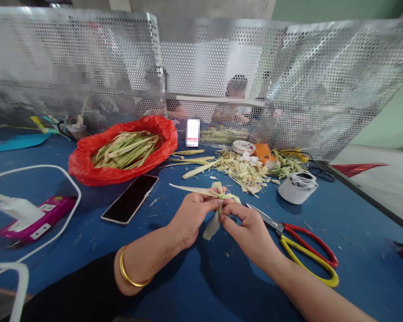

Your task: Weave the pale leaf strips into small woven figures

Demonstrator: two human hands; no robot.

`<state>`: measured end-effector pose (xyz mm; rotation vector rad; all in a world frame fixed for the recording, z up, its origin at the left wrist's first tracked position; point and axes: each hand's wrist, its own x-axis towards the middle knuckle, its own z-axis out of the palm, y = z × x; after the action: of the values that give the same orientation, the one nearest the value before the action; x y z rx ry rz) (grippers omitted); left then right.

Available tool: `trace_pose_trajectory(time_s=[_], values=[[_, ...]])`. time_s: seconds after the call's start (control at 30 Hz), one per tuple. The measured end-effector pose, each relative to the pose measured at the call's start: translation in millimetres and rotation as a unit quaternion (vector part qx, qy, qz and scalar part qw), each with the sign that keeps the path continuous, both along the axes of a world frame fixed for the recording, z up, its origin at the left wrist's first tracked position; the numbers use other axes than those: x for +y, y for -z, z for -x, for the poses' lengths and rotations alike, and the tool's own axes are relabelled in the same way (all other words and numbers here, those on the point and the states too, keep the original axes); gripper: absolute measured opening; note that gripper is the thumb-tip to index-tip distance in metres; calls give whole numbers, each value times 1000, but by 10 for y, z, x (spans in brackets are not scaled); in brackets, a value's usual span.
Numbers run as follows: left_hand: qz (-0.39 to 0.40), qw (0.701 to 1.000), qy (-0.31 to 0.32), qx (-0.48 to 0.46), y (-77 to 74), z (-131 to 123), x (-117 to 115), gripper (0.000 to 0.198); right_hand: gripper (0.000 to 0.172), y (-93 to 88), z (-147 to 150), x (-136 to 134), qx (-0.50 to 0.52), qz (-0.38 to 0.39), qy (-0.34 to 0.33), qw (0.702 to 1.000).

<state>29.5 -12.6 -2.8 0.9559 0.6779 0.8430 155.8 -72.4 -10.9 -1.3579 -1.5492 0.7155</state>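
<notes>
Between my two hands, above the blue table, is a small piece of folded pale leaf strips (212,226), with ends sticking out to several sides and a greenish knot at its centre. My left hand (194,213) pinches it from the left, thumb and fingers closed near the knot. From the other side my right hand (244,222) grips it, fingertips pressed together just below the knot. Scissors (282,227) with one red and one yellow handle lie beside my right hand, blades partly open. A dark-screened phone (130,199) rests left of my left hand.
A red plastic bag (87,173) holds long dried leaf strips (127,150). Leaf scraps (243,172) are heaped near a tape roll (243,147). A white roll (297,190) stands right. Left are a purple power strip (50,219) and white cable (77,197). A perforated metal screen (201,58) borders the back.
</notes>
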Motion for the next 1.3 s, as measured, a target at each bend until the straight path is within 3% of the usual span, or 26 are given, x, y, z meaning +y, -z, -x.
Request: trace_pose_trajectory(time_s=[0.1,0.27,0.33,0.43,0.6,0.97,1.1,1.2,1.3], values=[[17,1000,1,7,-22,15,19,28,25,-24,-45,-19,-58,-21,13,998],[25,999,14,22,-56,42,32,26,10,-90,-249,22,-185,-176,128,958],[31,999,20,22,-60,48,28,24,15,-93,-312,70,-216,-174,99,956],[32,999,5,33,-68,50,15,24,7,-74,-331,111,-230,-145,55,961],[7,995,-40,87,-77,27,2,25,15,-68,-255,43,-298,-142,57,942],[-16,993,-106,50,57,-20,39,20,23,-76,-114,-59,-344,-180,1,921],[-11,994,-89,56,69,-16,71,27,21,-52,-122,-46,-276,-122,-18,953],[3,995,-72,65,47,-8,63,35,24,-42,-171,18,-120,-39,19,992],[3,996,-16,90,24,4,19,32,23,-34,-205,94,42,-1,65,997]])
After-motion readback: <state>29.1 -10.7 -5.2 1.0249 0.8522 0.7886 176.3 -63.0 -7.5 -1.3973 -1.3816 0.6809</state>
